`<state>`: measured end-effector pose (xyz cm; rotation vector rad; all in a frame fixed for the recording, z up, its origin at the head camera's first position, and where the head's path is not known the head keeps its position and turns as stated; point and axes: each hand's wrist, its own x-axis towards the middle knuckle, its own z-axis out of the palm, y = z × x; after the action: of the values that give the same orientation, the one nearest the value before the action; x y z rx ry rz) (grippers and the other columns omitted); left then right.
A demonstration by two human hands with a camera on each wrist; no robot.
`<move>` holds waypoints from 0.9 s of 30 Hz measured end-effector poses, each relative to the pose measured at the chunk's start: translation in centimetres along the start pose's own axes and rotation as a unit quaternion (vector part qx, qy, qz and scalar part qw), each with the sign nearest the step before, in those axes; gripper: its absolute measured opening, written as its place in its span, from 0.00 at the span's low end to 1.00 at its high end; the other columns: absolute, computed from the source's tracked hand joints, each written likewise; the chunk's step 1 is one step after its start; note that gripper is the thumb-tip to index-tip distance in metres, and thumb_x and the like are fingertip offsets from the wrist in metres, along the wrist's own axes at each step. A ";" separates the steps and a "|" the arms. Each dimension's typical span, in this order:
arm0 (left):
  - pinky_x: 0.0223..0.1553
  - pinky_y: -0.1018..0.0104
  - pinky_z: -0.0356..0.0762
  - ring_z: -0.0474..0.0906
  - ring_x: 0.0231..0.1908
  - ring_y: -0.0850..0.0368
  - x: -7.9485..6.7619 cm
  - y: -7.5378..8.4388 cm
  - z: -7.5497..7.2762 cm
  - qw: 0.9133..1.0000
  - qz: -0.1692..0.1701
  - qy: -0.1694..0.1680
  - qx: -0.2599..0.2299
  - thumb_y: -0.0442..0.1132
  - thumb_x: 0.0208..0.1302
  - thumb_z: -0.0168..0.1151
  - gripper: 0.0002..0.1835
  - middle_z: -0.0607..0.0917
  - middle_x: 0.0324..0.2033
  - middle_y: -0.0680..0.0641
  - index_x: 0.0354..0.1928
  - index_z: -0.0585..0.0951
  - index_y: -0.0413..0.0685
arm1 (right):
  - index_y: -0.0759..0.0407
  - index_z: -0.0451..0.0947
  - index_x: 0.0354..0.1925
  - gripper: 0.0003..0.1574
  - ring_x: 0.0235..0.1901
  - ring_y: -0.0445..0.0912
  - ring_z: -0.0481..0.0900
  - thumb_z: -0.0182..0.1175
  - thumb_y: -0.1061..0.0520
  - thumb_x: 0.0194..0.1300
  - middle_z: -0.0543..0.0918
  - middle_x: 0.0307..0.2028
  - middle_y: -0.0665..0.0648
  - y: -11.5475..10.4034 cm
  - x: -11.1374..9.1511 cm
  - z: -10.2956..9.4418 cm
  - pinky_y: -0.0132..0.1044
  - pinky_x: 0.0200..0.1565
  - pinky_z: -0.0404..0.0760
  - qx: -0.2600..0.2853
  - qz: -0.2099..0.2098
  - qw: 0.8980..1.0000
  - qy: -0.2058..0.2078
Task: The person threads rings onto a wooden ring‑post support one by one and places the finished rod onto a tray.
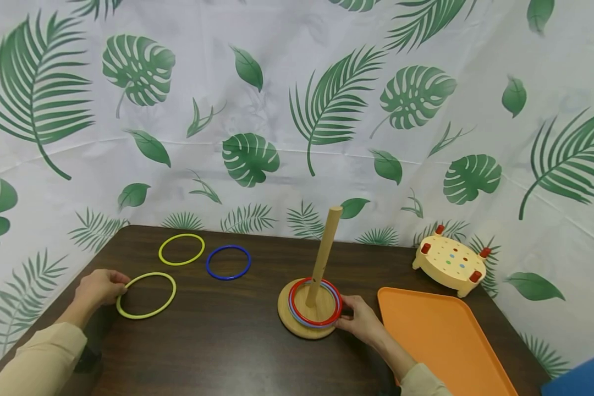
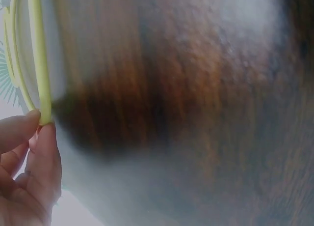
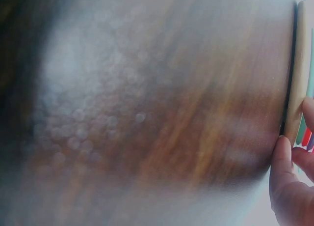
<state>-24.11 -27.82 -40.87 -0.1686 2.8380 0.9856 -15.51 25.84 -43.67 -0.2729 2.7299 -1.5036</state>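
My left hand pinches the near yellow ring at its left edge, between thumb and fingertips in the left wrist view. A second yellow ring and a blue ring lie farther back on the table. At the centre right stands a wooden peg stand with an upright post and a round base. A red ring lies round the post, with a purplish-blue one under it; a green edge also shows in the right wrist view. My right hand grips the right rim of the base.
An orange tray lies on the dark wooden table, right of my right hand. Behind it is an upturned cream-coloured piece with red legs. Something blue shows at the lower right corner. A leaf-patterned cloth hangs behind.
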 end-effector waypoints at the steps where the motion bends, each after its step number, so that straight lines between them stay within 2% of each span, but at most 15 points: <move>1: 0.25 0.66 0.78 0.77 0.22 0.61 0.0 0.0 0.0 1.000 0.000 0.002 -0.004 0.31 0.56 0.60 0.12 0.83 0.26 0.43 0.41 0.79 0.28 | 0.78 0.68 0.57 0.37 0.52 0.62 0.69 0.68 0.73 0.48 0.69 0.48 0.70 0.0 0.0 0.0 0.39 0.46 0.82 -0.001 -0.001 1.000 0.000; 7: 0.25 0.66 0.81 0.78 0.21 0.63 0.4 0.5 0.2 0.999 0.011 0.021 -0.037 0.31 0.56 0.60 0.14 0.83 0.26 0.44 0.42 0.79 0.27 | 0.79 0.68 0.57 0.37 0.52 0.62 0.69 0.68 0.72 0.48 0.70 0.48 0.70 0.1 0.0 0.0 0.38 0.46 0.82 -0.008 -0.004 1.000 0.001; 12: 0.25 0.68 0.81 0.78 0.22 0.63 0.4 2.0 0.3 0.996 0.030 0.024 -0.076 0.31 0.59 0.59 0.15 0.83 0.26 0.46 0.44 0.77 0.25 | 0.79 0.68 0.57 0.37 0.52 0.62 0.69 0.68 0.72 0.48 0.70 0.48 0.71 0.1 0.0 0.1 0.37 0.45 0.82 -0.009 -0.001 1.000 0.005; 19: 0.30 0.64 0.83 0.79 0.26 0.63 0.0 5.5 0.3 0.990 0.079 0.003 -0.118 0.33 0.64 0.57 0.16 0.83 0.33 0.38 0.48 0.75 0.24 | 0.79 0.68 0.57 0.37 0.52 0.62 0.70 0.67 0.73 0.47 0.69 0.49 0.71 0.1 -0.1 0.1 0.37 0.45 0.82 -0.008 0.007 1.000 0.006; 22: 0.30 0.65 0.83 0.79 0.28 0.62 -0.1 7.2 0.5 0.986 0.100 -0.004 -0.131 0.34 0.65 0.57 0.17 0.82 0.36 0.36 0.50 0.75 0.25 | 0.79 0.68 0.57 0.37 0.51 0.62 0.71 0.67 0.73 0.47 0.69 0.48 0.71 0.0 -0.1 0.1 0.36 0.45 0.82 -0.008 0.007 1.000 0.006; 27: 0.33 0.67 0.83 0.79 0.32 0.62 -0.5 10.0 0.6 0.977 0.140 -0.020 -0.160 0.35 0.65 0.57 0.19 0.82 0.37 0.40 0.52 0.73 0.25 | 0.79 0.68 0.57 0.37 0.51 0.62 0.70 0.67 0.73 0.47 0.69 0.48 0.71 -0.1 -0.1 0.0 0.37 0.45 0.82 -0.006 0.003 1.000 0.004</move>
<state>-25.05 -19.58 -35.15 0.2250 2.6951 1.4813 -15.37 25.83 -43.57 -0.2597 2.7443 -1.4924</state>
